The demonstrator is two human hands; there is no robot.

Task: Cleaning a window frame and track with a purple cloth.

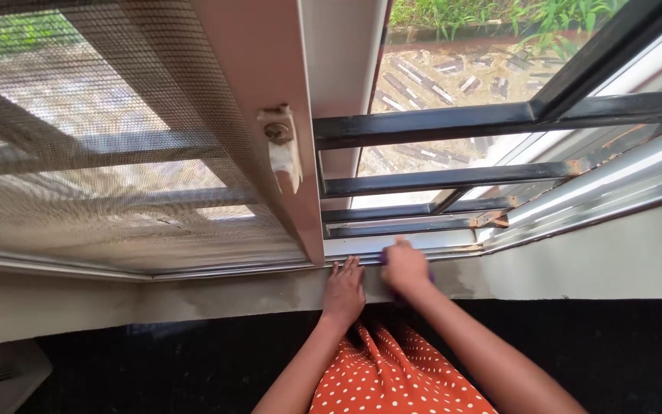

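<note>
The right hand [404,266] has its grip closed on a purple cloth [386,260], mostly hidden under the fingers, pressed against the window sill track [362,247]. Just beside it, the left hand [344,290] lies flat with fingers spread, gripping nothing, on the wall ledge [216,295]. Above both grips stand the mesh screen frame [270,115] with its latch [280,146] and dark bars [461,121].

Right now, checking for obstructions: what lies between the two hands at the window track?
Head view: nothing; only bare wet sill wall between left hand and right hand.
</note>
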